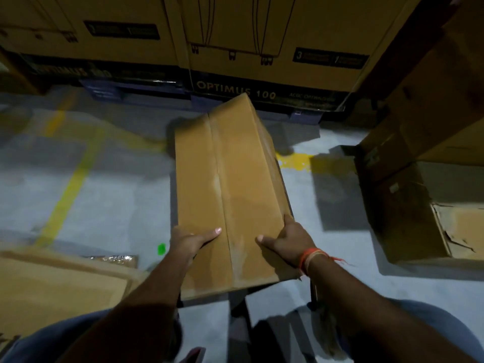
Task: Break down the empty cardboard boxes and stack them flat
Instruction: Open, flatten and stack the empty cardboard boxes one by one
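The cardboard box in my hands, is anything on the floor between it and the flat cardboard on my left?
Nothing visible: the box is gripped by both the left hand and right hand; only bare floor separates it from the flat cardboard.

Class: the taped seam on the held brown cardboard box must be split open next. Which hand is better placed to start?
Probably the left hand: its thumb lies nearest the taped seam of the brown cardboard box, while the right hand grips the box's edge.

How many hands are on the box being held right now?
2. The left hand grips the near left edge of the cardboard box, thumb lying across the top. The right hand grips the near right edge, thumb also on top. The fingers underneath are hidden.
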